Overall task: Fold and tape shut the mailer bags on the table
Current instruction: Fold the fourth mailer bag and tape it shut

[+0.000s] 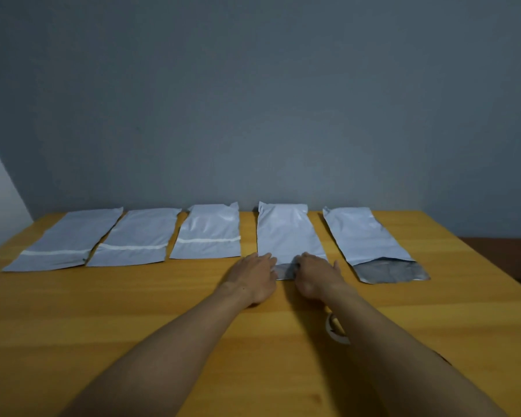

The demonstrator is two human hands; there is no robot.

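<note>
Five grey-white mailer bags lie in a row on the wooden table (133, 311). The three on the left (63, 239) (136, 236) (208, 233) have their near ends folded over, each with a white tape strip across. Both my hands are on the fourth bag (285, 233). My left hand (253, 275) and my right hand (316, 275) pinch its dark grey near flap (285, 270), fingertips curled on it from either side. The fifth bag (367, 239) lies at the right with its grey flap (391, 272) unfolded.
A white tape roll (333, 326) lies on the table beside my right forearm, partly hidden by it. A grey wall stands right behind the bags. The table's right edge runs diagonally at the far right, with dark floor beyond it.
</note>
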